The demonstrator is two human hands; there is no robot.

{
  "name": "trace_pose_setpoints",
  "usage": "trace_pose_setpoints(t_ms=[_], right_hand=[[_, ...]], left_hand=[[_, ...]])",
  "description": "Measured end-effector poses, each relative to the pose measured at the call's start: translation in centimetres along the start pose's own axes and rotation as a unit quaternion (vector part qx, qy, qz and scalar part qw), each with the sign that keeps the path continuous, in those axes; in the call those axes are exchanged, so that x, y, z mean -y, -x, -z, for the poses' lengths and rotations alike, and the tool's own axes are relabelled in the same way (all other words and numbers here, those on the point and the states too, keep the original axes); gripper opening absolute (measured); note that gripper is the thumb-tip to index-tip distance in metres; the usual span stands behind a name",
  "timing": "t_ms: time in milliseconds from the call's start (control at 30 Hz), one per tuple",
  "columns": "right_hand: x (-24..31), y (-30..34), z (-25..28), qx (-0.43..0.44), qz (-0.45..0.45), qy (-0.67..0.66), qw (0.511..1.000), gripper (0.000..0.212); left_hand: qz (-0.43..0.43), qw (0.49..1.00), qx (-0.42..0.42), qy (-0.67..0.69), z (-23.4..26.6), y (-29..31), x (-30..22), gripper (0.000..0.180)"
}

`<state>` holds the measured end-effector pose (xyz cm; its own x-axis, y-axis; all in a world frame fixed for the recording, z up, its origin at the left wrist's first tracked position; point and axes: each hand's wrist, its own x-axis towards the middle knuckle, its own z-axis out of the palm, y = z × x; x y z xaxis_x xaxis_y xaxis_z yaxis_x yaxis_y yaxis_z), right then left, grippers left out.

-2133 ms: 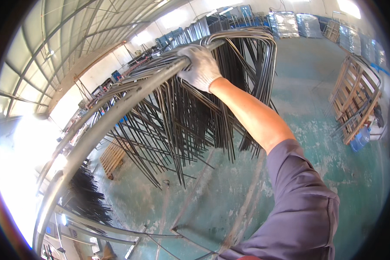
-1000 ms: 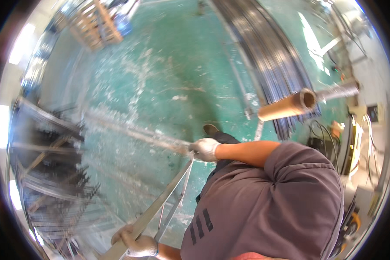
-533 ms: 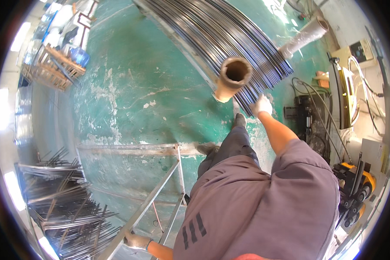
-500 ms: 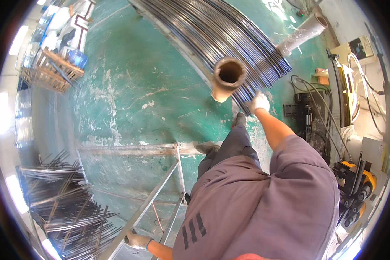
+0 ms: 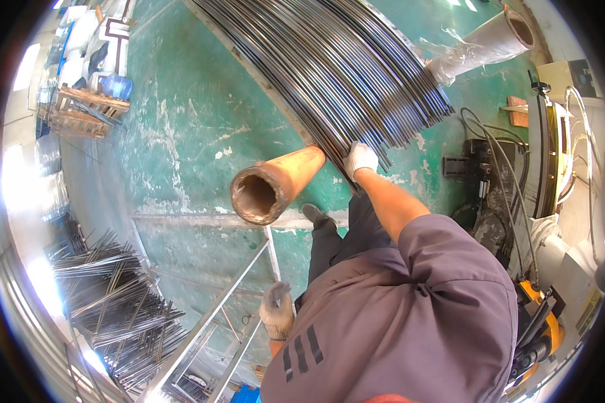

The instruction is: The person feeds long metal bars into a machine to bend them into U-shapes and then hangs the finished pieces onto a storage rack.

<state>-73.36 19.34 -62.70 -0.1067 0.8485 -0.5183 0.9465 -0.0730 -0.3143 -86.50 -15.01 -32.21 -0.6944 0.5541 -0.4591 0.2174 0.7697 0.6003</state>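
Observation:
A wide layer of long dark metal rods (image 5: 316,74) lies side by side, running from the top of the view toward me. My right hand (image 5: 361,158), in a white glove, is at their near ends, with its fingers closed over rods at the left side of the layer. How many it grips is hidden under the glove. My left hand (image 5: 277,311), also gloved and with greyish fingers, hangs by my side next to a metal frame (image 5: 225,295). It appears loosely open, apart from the frame, with nothing visible in it.
An upright brown tube (image 5: 282,178) stands just left of the rod ends. A plastic-wrapped tube (image 5: 480,50) stands beyond them at right. Machinery with hoses (image 5: 491,161) lines the right side. Piled thin rods (image 5: 117,302) lie at lower left; a wooden pallet (image 5: 87,111) is at upper left.
My right hand has moved left along the rod ends. My left hand has let go of the metal frame and come forward beside my body. The view has shifted, and my feet have moved.

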Motion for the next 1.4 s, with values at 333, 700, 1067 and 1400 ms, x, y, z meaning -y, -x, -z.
trace_pose_setpoints(t_ms=[333, 700, 1067, 1400], right_hand=[[-2.3, -3.1, 9.7, 0.223, 0.039, 0.004, 0.974, 0.062], [-5.0, 4.4, 11.5, 0.265, -0.043, -0.38, 0.885, 0.049], [-14.4, 43.2, 18.7, 0.066, -0.193, -0.001, 0.979, 0.044], [-28.7, 65.4, 6.4, -0.098, -0.356, 0.009, 0.929, 0.015]], left_hand=[[-0.05, 0.997, 0.049, -0.016, -3.3, -7.1, -6.9, 0.023], [-0.092, 0.938, 0.331, 0.041, -12.3, -12.6, -9.6, 0.026], [0.186, 0.68, 0.439, 0.557, -22.4, -22.5, -17.2, 0.026], [0.127, 0.734, 0.539, 0.393, -21.2, -10.4, -17.0, 0.018]])
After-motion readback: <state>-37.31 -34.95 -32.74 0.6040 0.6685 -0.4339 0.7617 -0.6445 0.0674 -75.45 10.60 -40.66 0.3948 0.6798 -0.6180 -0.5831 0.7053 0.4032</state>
